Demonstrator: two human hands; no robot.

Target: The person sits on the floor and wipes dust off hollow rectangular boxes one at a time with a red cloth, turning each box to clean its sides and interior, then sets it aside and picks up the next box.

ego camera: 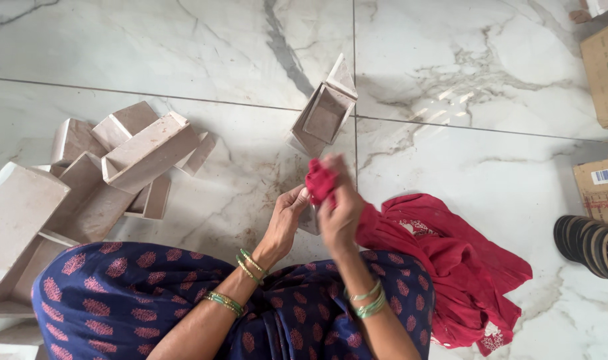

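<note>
The red cloth (444, 267) is one piece, crumpled, with small white embroidered patches; most of it lies on the marble floor (490, 167) to the right of the person's fingers, and one bunched end rises up into them. The right hand (340, 207) has its fingers closed around that bunched end, pressing it against a small pale box (310, 219) that shows only as a sliver beneath the fingers. The left hand (287, 217) curls its fingers against the left side of the same box; how firmly they grip it cannot be told. Just beyond the fingertips two more open pale boxes (325, 110) stand nested together on the floor. Well to the left of the fingers lies a heap of about eight such boxes (110, 173), tumbled at angles. Far to the right sit two brown cardboard cartons (600, 187) and one dark patterned sandal (594, 245). Green bangles ring both wrists
</note>
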